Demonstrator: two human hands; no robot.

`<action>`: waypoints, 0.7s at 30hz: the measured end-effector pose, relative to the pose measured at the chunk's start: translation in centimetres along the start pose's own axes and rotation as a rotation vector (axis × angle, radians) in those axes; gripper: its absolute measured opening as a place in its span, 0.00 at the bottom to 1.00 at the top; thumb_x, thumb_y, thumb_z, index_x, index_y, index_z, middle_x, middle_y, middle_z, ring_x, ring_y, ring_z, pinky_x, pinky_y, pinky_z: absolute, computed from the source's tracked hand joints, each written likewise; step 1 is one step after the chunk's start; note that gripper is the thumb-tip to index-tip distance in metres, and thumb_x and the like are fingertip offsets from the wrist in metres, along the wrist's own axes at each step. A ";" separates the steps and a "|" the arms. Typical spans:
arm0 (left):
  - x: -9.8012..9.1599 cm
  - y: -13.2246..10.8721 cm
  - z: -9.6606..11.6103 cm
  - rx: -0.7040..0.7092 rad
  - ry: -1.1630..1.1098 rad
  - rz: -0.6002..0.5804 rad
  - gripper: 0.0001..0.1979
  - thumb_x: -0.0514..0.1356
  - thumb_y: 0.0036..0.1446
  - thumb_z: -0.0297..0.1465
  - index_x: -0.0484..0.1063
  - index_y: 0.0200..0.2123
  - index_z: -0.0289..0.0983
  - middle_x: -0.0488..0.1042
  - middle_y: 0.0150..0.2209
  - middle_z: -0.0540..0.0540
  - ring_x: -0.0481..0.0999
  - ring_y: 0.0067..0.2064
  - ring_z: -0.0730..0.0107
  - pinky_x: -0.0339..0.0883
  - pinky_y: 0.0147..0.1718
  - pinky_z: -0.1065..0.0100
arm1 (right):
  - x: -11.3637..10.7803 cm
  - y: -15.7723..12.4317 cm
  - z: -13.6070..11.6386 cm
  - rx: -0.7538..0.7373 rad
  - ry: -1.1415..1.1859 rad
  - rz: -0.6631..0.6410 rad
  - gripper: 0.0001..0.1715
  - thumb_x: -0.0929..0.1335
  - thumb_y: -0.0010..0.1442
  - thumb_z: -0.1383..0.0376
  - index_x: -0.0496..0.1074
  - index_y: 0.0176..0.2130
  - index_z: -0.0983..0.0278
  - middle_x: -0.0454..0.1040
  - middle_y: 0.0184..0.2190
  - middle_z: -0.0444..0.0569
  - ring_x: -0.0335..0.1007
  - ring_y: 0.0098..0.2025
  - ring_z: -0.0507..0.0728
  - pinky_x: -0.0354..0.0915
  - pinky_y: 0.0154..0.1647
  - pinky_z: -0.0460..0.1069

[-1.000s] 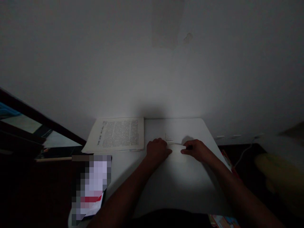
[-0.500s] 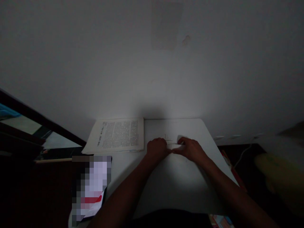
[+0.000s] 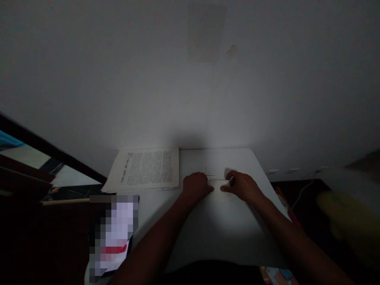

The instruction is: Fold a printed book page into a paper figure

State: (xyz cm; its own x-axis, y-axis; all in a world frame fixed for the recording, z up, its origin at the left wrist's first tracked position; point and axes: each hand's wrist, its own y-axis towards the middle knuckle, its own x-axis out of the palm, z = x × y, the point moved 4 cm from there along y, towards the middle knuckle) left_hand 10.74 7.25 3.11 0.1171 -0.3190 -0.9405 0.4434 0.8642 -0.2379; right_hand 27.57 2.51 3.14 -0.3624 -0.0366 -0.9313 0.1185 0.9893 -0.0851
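While both hands rest on the white desk [image 3: 225, 233], a pale slip of paper [image 3: 220, 182] lies flat between them, its ends touching the curled fingers [image 3: 209, 188] of the left hand [image 3: 196, 186] and the right hand [image 3: 242, 187]; dimness hides whether either actually grips it. Left of them lies a printed page [image 3: 148, 168].

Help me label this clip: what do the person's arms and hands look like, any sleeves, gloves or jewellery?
The left arm and right arm are bare, with no sleeve in view. The left hand and right hand are ungloved; no watch, ring or marking shows, though the light is dim.
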 end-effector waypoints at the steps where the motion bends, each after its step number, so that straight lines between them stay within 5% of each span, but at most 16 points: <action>1: 0.0 0.0 0.0 -0.002 0.001 -0.003 0.22 0.59 0.46 0.46 0.72 0.40 0.38 0.75 0.43 0.42 0.73 0.44 0.58 0.67 0.40 0.63 | 0.0 0.0 0.5 0.013 0.021 -0.010 0.22 0.72 0.43 0.51 0.70 0.35 0.59 0.76 0.26 0.44 0.73 0.30 0.56 0.60 0.29 0.47; 11: -0.5 -0.1 0.2 0.008 0.002 -0.031 0.21 0.59 0.47 0.45 0.72 0.41 0.37 0.74 0.44 0.41 0.73 0.45 0.59 0.66 0.42 0.64 | -1.0 -0.5 4.4 0.086 0.177 -0.087 0.16 0.72 0.43 0.56 0.70 0.32 0.61 0.76 0.25 0.44 0.72 0.28 0.55 0.61 0.28 0.46; 16: -0.6 0.0 0.3 -0.002 0.012 -0.039 0.22 0.60 0.46 0.45 0.72 0.41 0.37 0.75 0.43 0.41 0.74 0.44 0.58 0.67 0.41 0.62 | -1.8 -1.2 1.3 -0.007 0.315 0.023 0.11 0.69 0.49 0.57 0.71 0.29 0.62 0.75 0.24 0.45 0.71 0.27 0.54 0.62 0.29 0.46; 21: -0.5 0.0 0.9 0.004 0.038 -0.032 0.21 0.58 0.49 0.46 0.72 0.39 0.37 0.75 0.41 0.39 0.75 0.43 0.57 0.68 0.39 0.61 | 0.2 -1.2 -2.3 -0.176 0.291 -0.016 0.08 0.68 0.52 0.60 0.71 0.25 0.62 0.74 0.22 0.43 0.69 0.25 0.52 0.61 0.28 0.46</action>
State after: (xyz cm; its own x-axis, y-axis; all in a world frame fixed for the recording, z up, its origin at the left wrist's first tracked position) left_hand 11.44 7.04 3.82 0.0685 -0.3315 -0.9410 0.4501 0.8520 -0.2674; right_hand 25.21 1.63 3.92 -0.6144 -0.0358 -0.7882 -0.0420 0.9990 -0.0127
